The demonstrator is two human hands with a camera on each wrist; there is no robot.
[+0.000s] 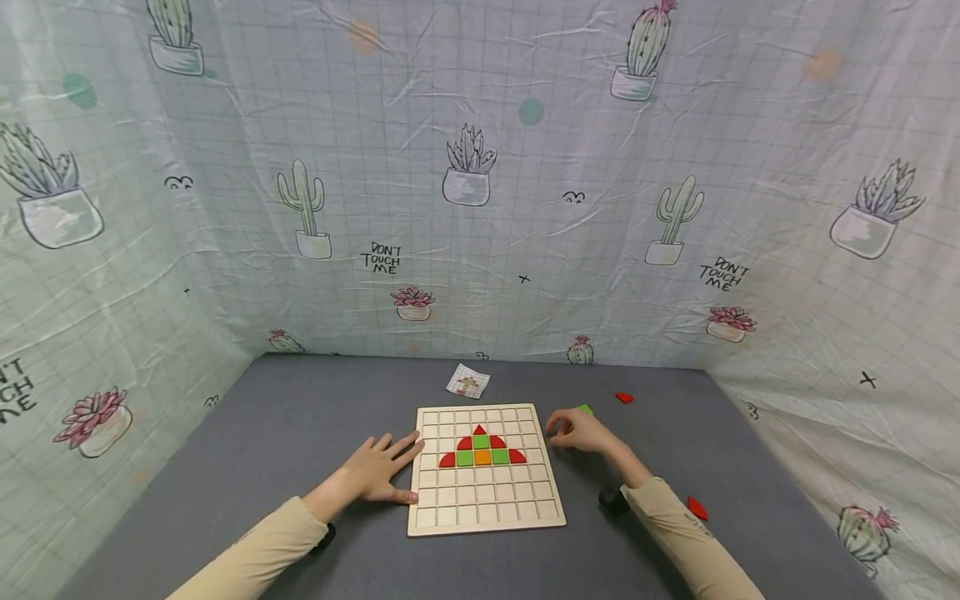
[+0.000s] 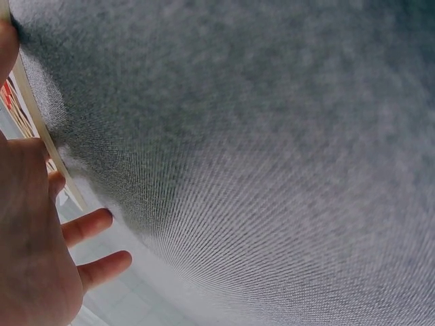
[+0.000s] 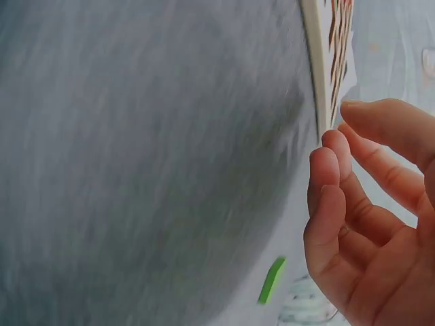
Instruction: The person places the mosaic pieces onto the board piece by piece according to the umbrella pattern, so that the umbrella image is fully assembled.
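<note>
A square wooden grid board lies on the table. Flat pieces fill part of its middle: a red triangle on top, green squares and an orange square below, with red quarter-circles at the sides. With fingers spread, my left hand touches the board's left edge with its thumb and fingertips. My right hand is just past the board's right edge, fingers loosely curled; in the right wrist view nothing shows between thumb and fingers. Behind that hand lies a green piece, partly hidden in the head view.
A small paper card with a printed grid pattern lies behind the board. One red piece lies at the back right, another red piece beside the right sleeve. A cactus-print curtain encloses the grey table at back and sides.
</note>
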